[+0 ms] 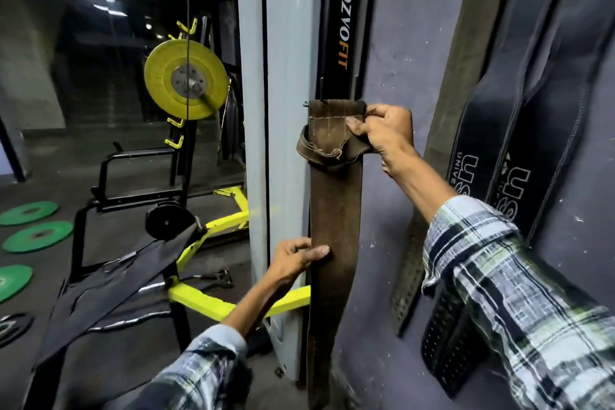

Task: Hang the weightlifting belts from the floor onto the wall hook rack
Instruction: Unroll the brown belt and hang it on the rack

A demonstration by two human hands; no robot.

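A worn brown leather belt [336,210] hangs down the grey wall, its folded top end at two thin metal hook prongs [322,90]. My right hand [382,133] pinches that top end at its right edge. My left hand [299,260] grips the belt's left edge lower down, thumb across its face. A black PROZVOFIT belt [346,10] hangs above the same prongs. To the right hang an olive belt [479,43] and two black USI belts [519,150]. Whether the brown belt's top sits on the prongs I cannot tell.
A grey steel column [266,110] stands just left of the belts. Behind it is a yellow-and-black rack with a yellow weight plate [186,80]. A black padded bench [109,289] lies at lower left. Green plates [36,236] rest on the floor at far left.
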